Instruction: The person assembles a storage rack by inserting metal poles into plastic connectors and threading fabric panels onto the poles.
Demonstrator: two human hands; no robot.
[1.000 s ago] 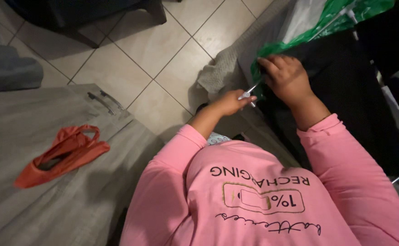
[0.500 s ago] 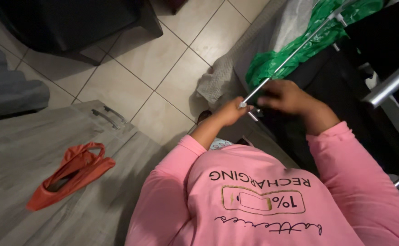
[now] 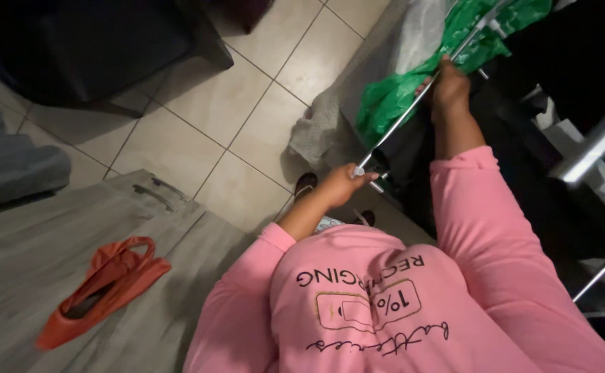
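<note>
My left hand (image 3: 344,183) is closed around the near end of a thin white rail (image 3: 400,124) of a drying rack. My right hand (image 3: 449,84) reaches further up along that rail and grips the green cloth (image 3: 399,93) hanging over it. Black fabric (image 3: 523,138) hangs on the rack to the right of my right arm. Both arms wear pink sleeves, and my pink top fills the bottom of the view.
An orange bag (image 3: 102,287) lies on a grey wooden surface (image 3: 26,249) at the lower left. A grey towel (image 3: 314,131) lies on the tiled floor (image 3: 247,103). A dark piece of furniture (image 3: 95,48) stands at the top left. A thick silver bar (image 3: 596,141) crosses at right.
My right hand has moved from near my left hand up along the rail to the green cloth. My left hand has stayed on the rail's end. The view has shifted slightly.
</note>
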